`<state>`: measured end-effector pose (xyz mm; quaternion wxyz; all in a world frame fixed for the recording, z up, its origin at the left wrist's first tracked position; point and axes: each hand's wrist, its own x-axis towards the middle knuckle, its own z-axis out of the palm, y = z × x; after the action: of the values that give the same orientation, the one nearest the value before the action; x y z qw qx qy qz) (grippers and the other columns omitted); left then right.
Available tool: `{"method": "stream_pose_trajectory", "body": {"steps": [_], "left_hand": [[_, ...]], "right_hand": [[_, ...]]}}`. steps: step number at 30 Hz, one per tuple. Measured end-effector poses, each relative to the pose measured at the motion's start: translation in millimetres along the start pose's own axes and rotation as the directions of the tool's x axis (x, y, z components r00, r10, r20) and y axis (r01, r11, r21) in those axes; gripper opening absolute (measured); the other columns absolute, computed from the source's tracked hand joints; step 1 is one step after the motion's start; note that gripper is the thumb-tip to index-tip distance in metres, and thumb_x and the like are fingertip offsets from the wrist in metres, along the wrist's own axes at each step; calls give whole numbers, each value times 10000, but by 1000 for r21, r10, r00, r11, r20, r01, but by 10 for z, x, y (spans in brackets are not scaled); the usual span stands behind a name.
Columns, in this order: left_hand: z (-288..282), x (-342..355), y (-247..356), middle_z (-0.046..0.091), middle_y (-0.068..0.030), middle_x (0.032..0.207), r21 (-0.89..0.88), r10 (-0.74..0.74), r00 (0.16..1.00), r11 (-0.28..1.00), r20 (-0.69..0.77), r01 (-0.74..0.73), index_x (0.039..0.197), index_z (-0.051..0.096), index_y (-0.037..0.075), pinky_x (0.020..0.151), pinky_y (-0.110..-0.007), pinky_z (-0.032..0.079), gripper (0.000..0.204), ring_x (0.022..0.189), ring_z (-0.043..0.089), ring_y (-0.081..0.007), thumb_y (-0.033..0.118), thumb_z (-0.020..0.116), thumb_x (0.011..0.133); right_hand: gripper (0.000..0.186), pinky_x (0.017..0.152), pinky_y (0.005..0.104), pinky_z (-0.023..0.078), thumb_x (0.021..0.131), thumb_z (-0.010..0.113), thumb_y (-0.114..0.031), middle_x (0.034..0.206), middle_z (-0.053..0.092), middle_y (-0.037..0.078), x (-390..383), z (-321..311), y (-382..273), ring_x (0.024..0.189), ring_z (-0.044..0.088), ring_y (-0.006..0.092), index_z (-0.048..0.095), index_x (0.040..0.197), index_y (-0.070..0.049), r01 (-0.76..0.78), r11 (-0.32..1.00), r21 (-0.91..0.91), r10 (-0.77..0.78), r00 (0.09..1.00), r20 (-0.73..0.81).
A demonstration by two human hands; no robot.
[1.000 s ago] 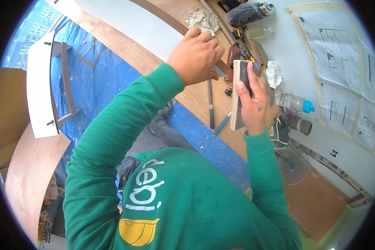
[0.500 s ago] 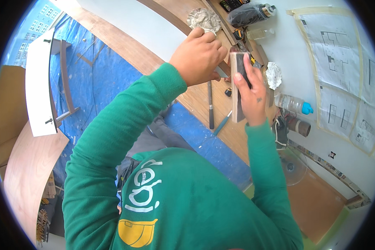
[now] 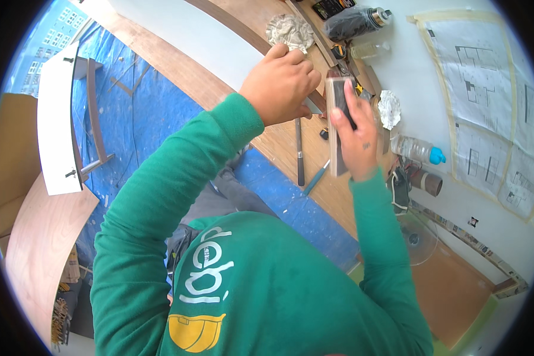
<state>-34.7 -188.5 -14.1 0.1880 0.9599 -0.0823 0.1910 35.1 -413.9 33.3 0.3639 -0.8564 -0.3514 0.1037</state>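
Observation:
My left hand is closed over the near end of a long white panel with brown wooden edging. In my right hand is a sanding block, a thick layered-wood piece with a dark face, held upright against the panel's end. My thumb and fingers press along its face; whether it touches the edging is hard to tell. On the wooden bench top below them lie a dark-handled tool and a teal-handled tool.
Crumpled cloth lies beyond my left hand. Along the wall side stand a wrapped flask, a clear bottle with a blue cap, and a white crumpled rag. Blue sheeting covers the floor; a white panel assembly stands at left.
Both hands have shifted very slightly. The block in my right hand has moved a little leftward and tilted; my left hand keeps its hold on the panel's end.

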Motion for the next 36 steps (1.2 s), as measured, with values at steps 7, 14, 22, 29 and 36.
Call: {"method": "stream_pose_trajectory", "body": {"steps": [7, 14, 22, 29, 36], "left_hand": [[27, 18, 14, 662, -17, 1016, 9, 8, 1000, 1000, -9, -8, 989, 660, 127, 1013, -405, 451, 562, 1091, 616, -238, 494, 942, 671], [8, 21, -2, 667, -12, 1031, 22, -1, 1000, 1000, 1, 1, 996, 662, 124, 1009, -402, 449, 576, 1092, 616, -236, 503, 942, 664], [-8, -13, 2, 662, -15, 1027, 25, -9, 1000, 1000, 6, 9, 993, 659, 122, 1002, -405, 445, 579, 1087, 611, -241, 501, 941, 660], [-12, -6, 17, 658, -5, 978, 30, 8, 1000, 1000, -4, -7, 993, 685, 128, 990, -385, 440, 555, 1077, 611, -223, 524, 933, 692], [-7, 9, 32, 649, -19, 1010, 7, -7, 1000, 1000, 18, 6, 998, 646, 123, 1005, -409, 437, 577, 1079, 613, -241, 498, 935, 668]], "right_hand": [[608, 934, 333, 516, 1045, 740, -185, 1140, 609, 109, 158, 16, -47, 1002, 602, 189, 556, 1613, -67, -40, 997, 72, 41, 999, -17], [609, 950, 344, 531, 1038, 742, -168, 1151, 615, 107, -3, 32, 31, 1045, 619, 192, 559, 1612, -78, -32, 998, 58, 34, 999, -39], [600, 945, 331, 536, 1042, 726, -136, 1139, 604, 92, -145, -61, -11, 1016, 618, 179, 554, 1613, -64, -38, 996, 76, 40, 999, -27], [604, 918, 323, 529, 1039, 740, -161, 1123, 595, 91, 112, 0, -44, 975, 602, 178, 561, 1610, -80, -124, 984, 132, 128, 991, -25], [599, 919, 327, 520, 1036, 749, -171, 1106, 586, 93, -139, 38, 20, 992, 591, 196, 573, 1600, -74, -19, 996, 87, 24, 998, -51]]}}
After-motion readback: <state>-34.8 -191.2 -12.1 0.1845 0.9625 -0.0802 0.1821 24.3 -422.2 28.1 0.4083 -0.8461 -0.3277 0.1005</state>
